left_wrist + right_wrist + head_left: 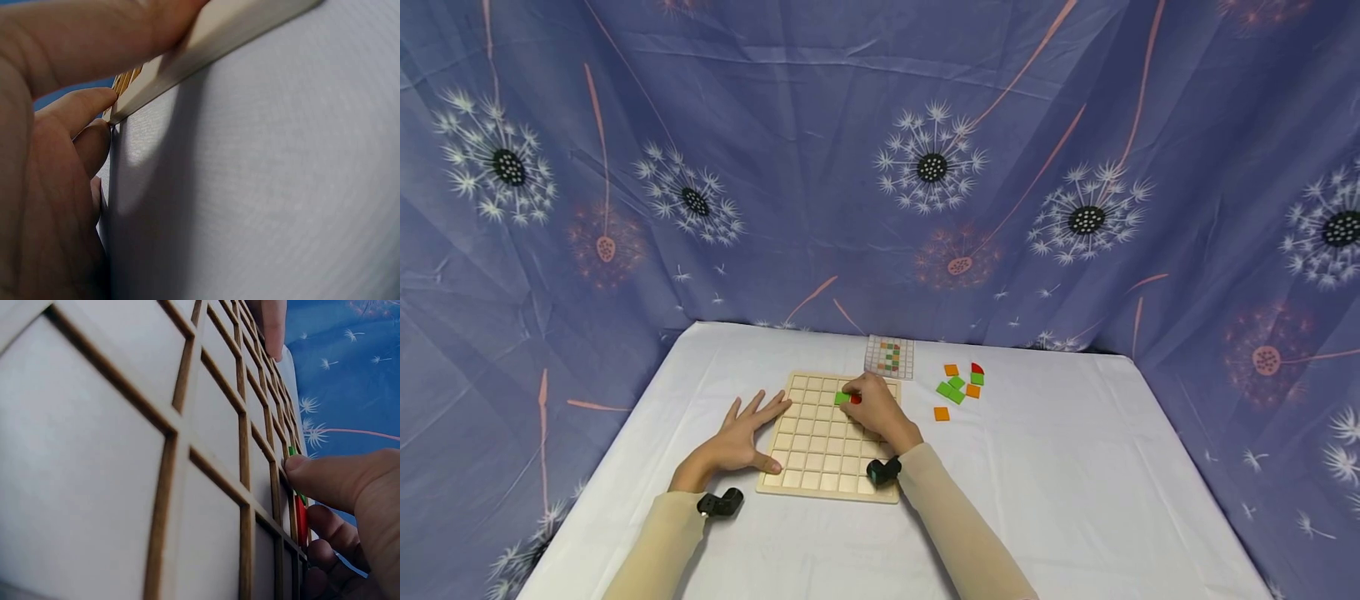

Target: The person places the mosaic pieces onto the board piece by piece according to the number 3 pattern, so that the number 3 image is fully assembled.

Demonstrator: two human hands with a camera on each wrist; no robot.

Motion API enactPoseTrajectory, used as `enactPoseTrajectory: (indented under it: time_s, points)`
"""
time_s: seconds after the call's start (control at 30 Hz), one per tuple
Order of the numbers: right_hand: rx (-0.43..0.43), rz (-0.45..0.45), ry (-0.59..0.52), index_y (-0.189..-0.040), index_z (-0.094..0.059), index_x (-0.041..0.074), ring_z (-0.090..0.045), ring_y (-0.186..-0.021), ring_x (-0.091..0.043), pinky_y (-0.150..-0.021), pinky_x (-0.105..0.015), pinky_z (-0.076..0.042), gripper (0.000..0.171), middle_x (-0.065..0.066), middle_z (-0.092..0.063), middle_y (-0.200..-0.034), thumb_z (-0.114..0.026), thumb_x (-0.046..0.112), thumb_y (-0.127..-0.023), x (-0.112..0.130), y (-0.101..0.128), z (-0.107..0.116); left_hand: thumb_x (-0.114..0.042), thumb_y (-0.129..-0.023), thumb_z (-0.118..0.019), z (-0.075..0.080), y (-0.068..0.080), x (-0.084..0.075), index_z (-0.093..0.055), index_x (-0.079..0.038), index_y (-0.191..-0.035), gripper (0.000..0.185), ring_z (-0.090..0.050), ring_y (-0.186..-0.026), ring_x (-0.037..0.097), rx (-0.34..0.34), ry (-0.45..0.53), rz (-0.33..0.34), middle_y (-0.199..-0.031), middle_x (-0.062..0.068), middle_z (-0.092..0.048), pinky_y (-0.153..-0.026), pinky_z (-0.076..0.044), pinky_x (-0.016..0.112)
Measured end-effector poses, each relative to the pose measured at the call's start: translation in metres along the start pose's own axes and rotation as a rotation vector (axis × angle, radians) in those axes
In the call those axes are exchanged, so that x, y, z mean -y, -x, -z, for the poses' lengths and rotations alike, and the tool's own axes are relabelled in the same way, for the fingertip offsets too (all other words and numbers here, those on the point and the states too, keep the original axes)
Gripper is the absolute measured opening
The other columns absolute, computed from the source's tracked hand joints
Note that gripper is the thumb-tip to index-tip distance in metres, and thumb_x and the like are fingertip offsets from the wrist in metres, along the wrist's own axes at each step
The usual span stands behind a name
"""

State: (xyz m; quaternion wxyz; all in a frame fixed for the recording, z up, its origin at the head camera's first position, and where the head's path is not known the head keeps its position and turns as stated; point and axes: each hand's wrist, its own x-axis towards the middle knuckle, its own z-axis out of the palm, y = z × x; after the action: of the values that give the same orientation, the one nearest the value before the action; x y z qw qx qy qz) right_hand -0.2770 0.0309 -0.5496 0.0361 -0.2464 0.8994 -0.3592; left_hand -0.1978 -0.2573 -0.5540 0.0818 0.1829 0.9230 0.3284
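Note:
A square wooden grid board (815,467) lies on the white cloth. My left hand (735,442) spreads its fingers along the board's left side, thumb near the front corner and fingertips at the edge farther up. In the left wrist view the thumb (94,47) lies against the board's pale side (206,37). Near the board's far side, my right hand (877,410) pinches a red quarter-circle tile (855,399) between thumb and finger. A green square tile (841,398) sits in the grid just left of it. The thumb (331,478) partly covers the green tile in the right wrist view.
Right of the board lie loose green tiles (956,397), orange squares (942,413) and another red quarter-circle (977,368). A pattern card (872,362) with a coloured grid lies behind the board. A blue dandelion-print curtain (820,192) surrounds the table's back and sides.

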Motion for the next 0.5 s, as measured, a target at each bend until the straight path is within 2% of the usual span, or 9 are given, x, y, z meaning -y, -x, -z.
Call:
enactPoseTrajectory:
  time_s: [0.13, 0.33, 0.5]
  points:
    - [0.009, 0.005, -0.009, -0.125, -0.073, 0.005, -0.063, -0.102, -0.020, -0.083, -0.026, -0.058, 0.035, -0.011, -0.066, -0.119, -0.077, 0.020, -0.093, 0.000, 0.001, 0.001, -0.049, -0.059, -0.092, 0.000, 0.001, 0.001, -0.040, -0.008, -0.159, 0.120, -0.007, -0.156, 0.052, -0.004, -0.001, -0.002, -0.169, 0.017, -0.025, -0.122, 0.012, 0.071]
    - [0.019, 0.001, -0.073, -0.130, -0.069, 0.004, -0.066, -0.109, -0.023, -0.091, -0.031, -0.059, 0.040, -0.012, -0.064, -0.124, -0.077, 0.020, -0.094, 0.005, 0.006, 0.009, -0.048, -0.059, -0.092, 0.000, 0.001, 0.001, -0.040, -0.008, -0.159, 0.119, -0.007, -0.156, 0.052, -0.004, 0.000, -0.006, -0.169, 0.017, -0.025, -0.121, 0.012, 0.071]
    - [0.000, 0.000, -0.115, -0.134, -0.066, 0.004, -0.063, -0.122, -0.030, -0.101, -0.045, -0.057, 0.043, -0.014, -0.060, -0.139, -0.075, 0.020, -0.095, 0.007, 0.013, 0.019, -0.048, -0.060, -0.092, 0.000, 0.000, 0.000, -0.039, -0.008, -0.159, 0.119, -0.006, -0.156, 0.052, -0.002, 0.004, -0.012, -0.169, 0.018, -0.025, -0.121, 0.012, 0.071]
